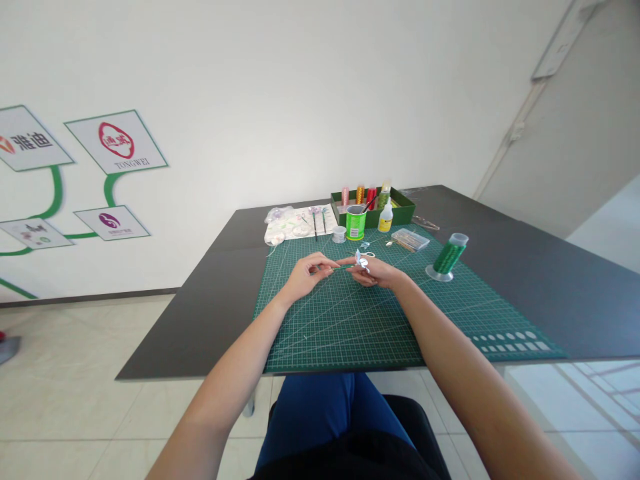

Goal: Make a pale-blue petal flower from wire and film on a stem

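Over the cutting mat [330,327] my two hands meet around a small handmade flower [362,262] with pale blue-white petals and a thin green stem [343,267]. My left hand [309,275] is closed, pinching the left end of that stem between thumb and fingers. At the petal end, my right hand [376,272] is closed around the flower, its index finger stretched along the stem. The stem lies nearly level, petals to the right. A spool of green thread [449,256] stands to the right of my right hand.
Behind my hands are a green tin [356,223], a glue bottle [385,217], a clear plastic case [411,239] and a small white spool [339,234]. A green box [404,208] holds several thread spools. White paper [295,225] with finished flowers lies back left.
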Demonstrator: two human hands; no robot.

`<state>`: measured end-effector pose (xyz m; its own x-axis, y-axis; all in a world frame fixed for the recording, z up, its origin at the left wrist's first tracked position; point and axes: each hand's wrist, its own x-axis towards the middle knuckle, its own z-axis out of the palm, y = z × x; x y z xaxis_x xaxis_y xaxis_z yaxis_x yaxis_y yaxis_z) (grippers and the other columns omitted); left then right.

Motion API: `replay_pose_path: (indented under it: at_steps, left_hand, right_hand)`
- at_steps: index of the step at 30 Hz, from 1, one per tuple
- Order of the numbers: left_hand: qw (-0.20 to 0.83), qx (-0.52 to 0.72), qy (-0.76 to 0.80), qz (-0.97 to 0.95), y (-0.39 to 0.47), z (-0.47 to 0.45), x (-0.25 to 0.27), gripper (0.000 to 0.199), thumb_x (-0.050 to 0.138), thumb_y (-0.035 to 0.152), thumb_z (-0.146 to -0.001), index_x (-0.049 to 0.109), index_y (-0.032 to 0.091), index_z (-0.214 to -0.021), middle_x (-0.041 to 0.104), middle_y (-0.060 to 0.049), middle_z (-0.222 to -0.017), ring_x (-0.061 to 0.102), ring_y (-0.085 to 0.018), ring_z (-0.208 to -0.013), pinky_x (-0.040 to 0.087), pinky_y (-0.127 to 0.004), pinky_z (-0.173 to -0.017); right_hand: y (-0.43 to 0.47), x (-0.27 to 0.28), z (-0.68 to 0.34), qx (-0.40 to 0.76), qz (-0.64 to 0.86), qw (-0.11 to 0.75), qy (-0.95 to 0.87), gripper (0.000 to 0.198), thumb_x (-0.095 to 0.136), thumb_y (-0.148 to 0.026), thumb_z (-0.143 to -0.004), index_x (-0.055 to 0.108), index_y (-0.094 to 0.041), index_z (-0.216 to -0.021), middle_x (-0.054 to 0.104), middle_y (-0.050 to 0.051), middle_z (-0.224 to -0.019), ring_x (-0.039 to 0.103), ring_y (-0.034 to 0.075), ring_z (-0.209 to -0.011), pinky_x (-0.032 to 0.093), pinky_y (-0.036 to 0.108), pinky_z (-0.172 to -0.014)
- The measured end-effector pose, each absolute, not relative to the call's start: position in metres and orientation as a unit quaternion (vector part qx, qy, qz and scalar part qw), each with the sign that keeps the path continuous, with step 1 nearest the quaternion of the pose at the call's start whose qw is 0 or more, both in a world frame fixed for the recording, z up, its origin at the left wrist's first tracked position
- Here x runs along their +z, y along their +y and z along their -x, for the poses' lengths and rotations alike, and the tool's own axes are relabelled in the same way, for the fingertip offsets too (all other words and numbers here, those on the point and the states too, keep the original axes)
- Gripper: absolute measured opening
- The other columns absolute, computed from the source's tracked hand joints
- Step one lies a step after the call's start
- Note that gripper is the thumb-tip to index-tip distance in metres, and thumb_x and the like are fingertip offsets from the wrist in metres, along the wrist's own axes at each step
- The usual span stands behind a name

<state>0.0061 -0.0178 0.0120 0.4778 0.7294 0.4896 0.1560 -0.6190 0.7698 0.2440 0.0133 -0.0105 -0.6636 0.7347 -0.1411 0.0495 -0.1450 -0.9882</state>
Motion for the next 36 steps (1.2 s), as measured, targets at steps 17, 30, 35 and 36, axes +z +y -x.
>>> replay_pose_path:
  at_steps: [17,30,35,36]
  left_hand:
    - [0.416,0.479,0.287,-0.718,-0.012,-0.004,0.008,0.018,0.075,0.031,-0.083,0.077,0.017,-0.094,0.062,-0.004,-0.085,0.052,-0.009,-0.064,0.038,-0.021,-0.053]
    - [0.499,0.545,0.281,-0.612,-0.004,-0.002,0.004,0.029,0.085,0.033,-0.070,0.076,0.016,-0.090,0.063,-0.001,-0.069,0.054,-0.009,-0.059,0.040,-0.021,-0.051]
    - [0.532,0.566,0.264,-0.571,0.000,-0.002,0.001,0.032,0.088,0.032,-0.067,0.075,0.016,-0.091,0.065,-0.001,-0.069,0.054,-0.009,-0.059,0.039,-0.021,-0.050]
    - [0.539,0.571,0.258,-0.563,0.000,-0.002,0.001,0.033,0.089,0.032,-0.066,0.075,0.016,-0.091,0.065,-0.001,-0.069,0.054,-0.009,-0.058,0.038,-0.021,-0.050]
  right_hand:
    - [0.015,-0.013,-0.245,0.706,0.280,0.260,-0.596,0.057,0.059,-0.026,-0.088,0.054,-0.006,-0.140,0.040,-0.012,-0.034,0.019,0.008,-0.029,0.017,0.017,-0.032]
    - [0.013,-0.001,-0.252,0.677,0.303,0.394,-0.542,0.044,0.058,-0.023,-0.084,0.062,-0.009,-0.125,0.033,-0.013,-0.035,0.014,0.009,-0.035,0.013,0.021,-0.037]
    - [0.022,-0.008,-0.256,0.664,0.329,0.436,-0.510,0.028,0.060,-0.024,-0.079,0.066,-0.011,-0.103,0.034,-0.011,-0.034,0.013,0.009,-0.034,0.010,0.022,-0.036]
    - [0.024,-0.009,-0.256,0.665,0.332,0.440,-0.504,0.026,0.060,-0.023,-0.078,0.066,-0.011,-0.101,0.033,-0.012,-0.034,0.013,0.008,-0.034,0.010,0.022,-0.036]
